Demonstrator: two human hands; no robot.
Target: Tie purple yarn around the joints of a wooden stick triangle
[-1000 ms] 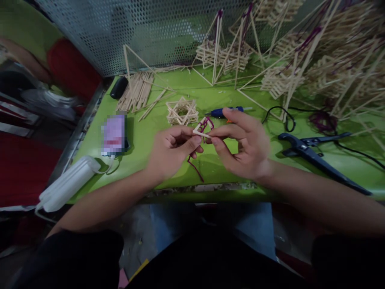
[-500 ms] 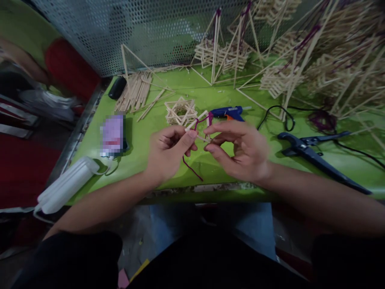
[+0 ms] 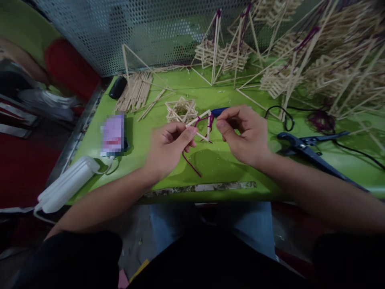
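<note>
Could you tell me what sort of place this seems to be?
Probably a small craft workbench: a green table crowded with finished stick frames, a pile of loose sticks, and cutters.

Bare forearms, dark top (perhaps black).

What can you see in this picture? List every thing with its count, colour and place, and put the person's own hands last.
Table: one, bright green, under the hands.
Stick triangle: one, pale wood wound with purple yarn, held between both hands.
Star frame: one, pale wood, behind the hands.
Loose sticks: a pile, pale wood, far left of the table.
Finished stick frames: many, pale wood with purple yarn, far right.
Glue gun: one, blue, mostly hidden behind the right hand.
Cutter: one, dark blue, right of the hands.
White bundle: one, near left corner.
Mesh panel: one, grey, behind the table.
Left hand: pinches the triangle.
Right hand: pinches the yarn end.
</note>
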